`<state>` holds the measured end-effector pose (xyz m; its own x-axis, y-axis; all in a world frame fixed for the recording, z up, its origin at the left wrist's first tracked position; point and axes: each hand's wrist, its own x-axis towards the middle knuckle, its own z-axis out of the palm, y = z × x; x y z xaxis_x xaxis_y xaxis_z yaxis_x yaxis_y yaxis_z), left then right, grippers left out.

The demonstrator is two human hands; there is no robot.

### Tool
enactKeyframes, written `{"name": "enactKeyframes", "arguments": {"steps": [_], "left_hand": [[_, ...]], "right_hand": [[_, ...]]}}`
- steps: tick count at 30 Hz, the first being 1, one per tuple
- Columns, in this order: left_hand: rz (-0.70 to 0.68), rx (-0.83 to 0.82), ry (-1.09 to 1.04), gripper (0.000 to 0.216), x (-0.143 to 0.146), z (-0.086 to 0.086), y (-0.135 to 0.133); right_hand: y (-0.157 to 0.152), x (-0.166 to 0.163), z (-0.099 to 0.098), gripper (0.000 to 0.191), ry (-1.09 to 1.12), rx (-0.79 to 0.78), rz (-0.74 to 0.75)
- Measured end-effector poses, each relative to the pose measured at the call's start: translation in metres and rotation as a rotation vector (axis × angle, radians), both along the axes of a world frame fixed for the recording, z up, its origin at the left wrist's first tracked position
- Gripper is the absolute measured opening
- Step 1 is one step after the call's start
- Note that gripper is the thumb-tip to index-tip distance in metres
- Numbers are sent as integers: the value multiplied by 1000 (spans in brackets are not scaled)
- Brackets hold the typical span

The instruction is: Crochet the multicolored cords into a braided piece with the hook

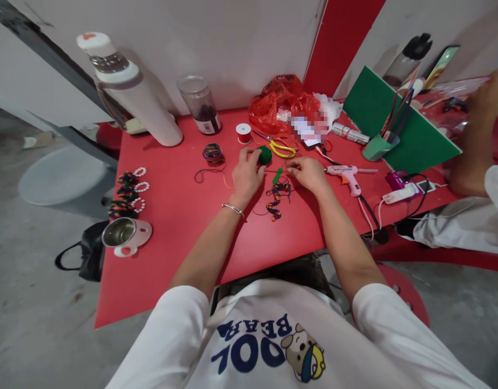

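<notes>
My left hand rests on the red table, its fingers curled round a green spool of cord. My right hand is closed in a pinch on a thin red thread near a small green lighter. Between and just below the hands lies a multicoloured braided cord. Yellow-handled scissors lie just beyond the hands.
A white thermos, a jar, a red thread spool, a cord coil, a red plastic bag and a glue gun stand around. Finished bracelets and a steel cup sit at left. Another person's arm is at right.
</notes>
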<state>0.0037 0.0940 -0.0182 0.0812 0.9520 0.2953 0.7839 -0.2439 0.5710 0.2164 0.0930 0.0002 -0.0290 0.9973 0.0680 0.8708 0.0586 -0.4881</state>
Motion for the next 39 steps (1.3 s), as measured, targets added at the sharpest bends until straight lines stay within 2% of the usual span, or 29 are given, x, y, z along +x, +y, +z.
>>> {"name": "enactKeyframes", "arguments": {"steps": [3,7,10,12,13,17,23,30,32,35,39], "left_hand": [[-4,-24,13,64,6,3,25],[-49,-89,78,48,3,0,53],[17,-23,36,55,-2,-6,60],[45,30,0,60,-5,-9,56],[39,42,-8,55,-5,-9,51],[-57,-5,-19,16,-5,-9,27],[-112,-121,-24,11,-5,-11,-2],[-106,-197,38,15,4,-13,-22],[-87,-217,74,17,10,-10,-23],[-64,-243,131,19,20,-3,-23],[-18,-298,197,7,29,6,-23]], "right_hand": [[9,-5,5,22,-16,-3,19],[15,-5,4,22,-14,-23,7],[16,0,2,21,-25,-29,-10],[15,5,1,19,-27,-41,-34],[14,7,0,18,-22,-50,-45],[8,9,-1,14,-11,-53,-20],[3,-5,-3,13,-73,-53,78],[5,-16,-12,16,-135,-39,79],[5,-17,-12,18,-105,15,54],[6,-16,-11,22,-48,100,-63],[10,-11,-13,25,-26,183,-197]]}}
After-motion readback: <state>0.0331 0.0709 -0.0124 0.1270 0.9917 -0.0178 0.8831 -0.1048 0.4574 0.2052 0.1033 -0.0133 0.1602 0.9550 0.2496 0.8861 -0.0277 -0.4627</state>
